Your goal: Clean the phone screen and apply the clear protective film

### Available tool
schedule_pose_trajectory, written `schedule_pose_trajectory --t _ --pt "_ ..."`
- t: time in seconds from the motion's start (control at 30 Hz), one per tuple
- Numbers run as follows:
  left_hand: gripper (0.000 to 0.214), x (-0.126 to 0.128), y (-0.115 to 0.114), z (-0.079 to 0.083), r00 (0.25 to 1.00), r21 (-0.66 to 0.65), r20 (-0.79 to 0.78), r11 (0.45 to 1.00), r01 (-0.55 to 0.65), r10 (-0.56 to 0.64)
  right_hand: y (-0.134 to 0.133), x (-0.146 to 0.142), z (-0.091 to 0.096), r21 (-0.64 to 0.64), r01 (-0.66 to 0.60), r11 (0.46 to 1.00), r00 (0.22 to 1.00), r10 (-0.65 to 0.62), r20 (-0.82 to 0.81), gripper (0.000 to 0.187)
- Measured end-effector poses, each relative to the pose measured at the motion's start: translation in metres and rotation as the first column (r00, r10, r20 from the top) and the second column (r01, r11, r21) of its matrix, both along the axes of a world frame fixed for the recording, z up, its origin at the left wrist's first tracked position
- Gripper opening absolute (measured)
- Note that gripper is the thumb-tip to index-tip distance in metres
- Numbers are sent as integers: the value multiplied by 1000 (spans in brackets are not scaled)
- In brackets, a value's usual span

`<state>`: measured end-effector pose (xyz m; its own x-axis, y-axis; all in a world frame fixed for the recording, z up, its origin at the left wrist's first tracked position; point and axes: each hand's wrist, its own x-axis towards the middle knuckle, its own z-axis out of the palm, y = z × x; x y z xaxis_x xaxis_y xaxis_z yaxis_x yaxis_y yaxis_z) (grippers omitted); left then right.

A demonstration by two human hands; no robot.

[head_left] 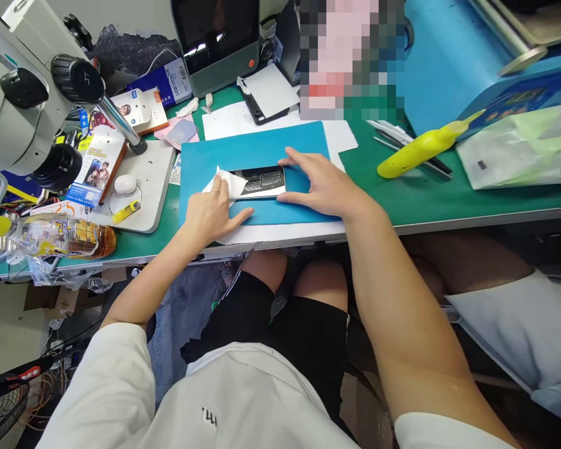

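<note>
A smartphone (267, 181) lies flat on a blue mat (303, 215), its dark glossy surface facing up and reflecting light. My left hand (211, 209) presses a crumpled white tissue (234, 185) onto the phone's left end, fingers over the tissue and thumb stretched out to the side. At the phone's right end, the thumb and fingers of my right hand (320, 184) hold its two long edges. The tissue and left fingers hide the left part of the phone.
A microscope (32, 106) and its base (161, 181) stand left, with boxes and an amber bottle (81, 237). A screen device (219, 43) stands behind. To the right lie a yellow squeeze bottle (416, 153), tweezer-like tools and a plastic bag (514, 153). Another person's leg (477, 262) is at right.
</note>
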<state>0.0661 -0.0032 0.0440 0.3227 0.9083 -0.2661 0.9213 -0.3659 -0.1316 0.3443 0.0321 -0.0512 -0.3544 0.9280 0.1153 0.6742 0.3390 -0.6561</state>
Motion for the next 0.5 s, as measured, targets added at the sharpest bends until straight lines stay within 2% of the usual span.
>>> schedule_pose_trajectory --t 0.13,0.37,0.5 --pt "99 -1 0 3 999 12 -32 1000 -16 17 2 2 1 21 -17 1000 1000 17 16 111" --pt "100 3 -26 0 995 4 -86 998 59 -58 3 2 -1 47 -27 998 1000 27 5 110" --pt "99 8 -18 0 997 -10 -62 999 50 -50 1 -1 5 27 -7 1000 1000 7 10 111"
